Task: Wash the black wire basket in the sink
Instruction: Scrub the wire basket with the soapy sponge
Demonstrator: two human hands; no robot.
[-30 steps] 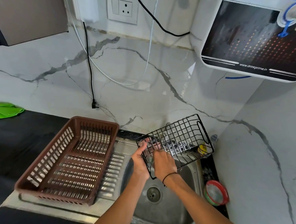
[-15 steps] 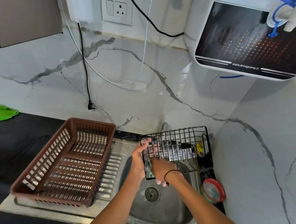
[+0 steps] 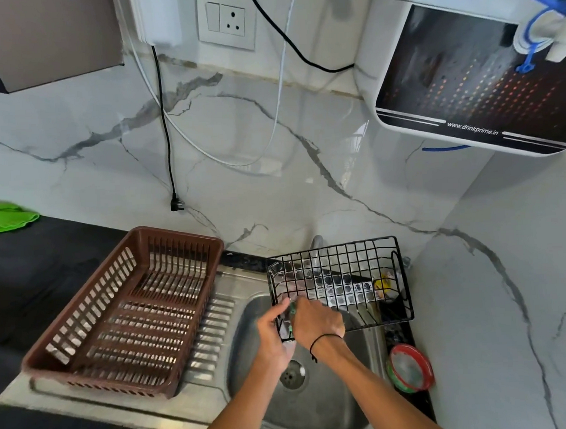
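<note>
I see the wire basket (image 3: 341, 283) held tilted over the sink (image 3: 317, 402), its far edge near the tap (image 3: 316, 242) and its near left corner down between my two hands. My left hand (image 3: 273, 333) grips that corner from the left, fingers curled round the rim wire. My right hand (image 3: 316, 320) sits just beside it on the basket's near edge, fingers bent over something green (image 3: 292, 315); it looks like a scrub pad, though the blur there keeps me from being sure. A black band (image 3: 324, 340) circles the right wrist. Suds or water film fill several cells of the basket's mesh.

To the left, a brown plastic crate (image 3: 126, 314) rests on the steel drainboard (image 3: 212, 326), apart from the basket. A round red-and-green tub (image 3: 411, 366) stands on the counter right of the sink. A yellow item (image 3: 382, 283) shows through the basket's right end. On the marble wall hang a socket (image 3: 227, 18), a black cord with a loose plug (image 3: 176, 205), and a water purifier (image 3: 478, 82) at upper right. A green cloth (image 3: 3, 217) lies at far left.
</note>
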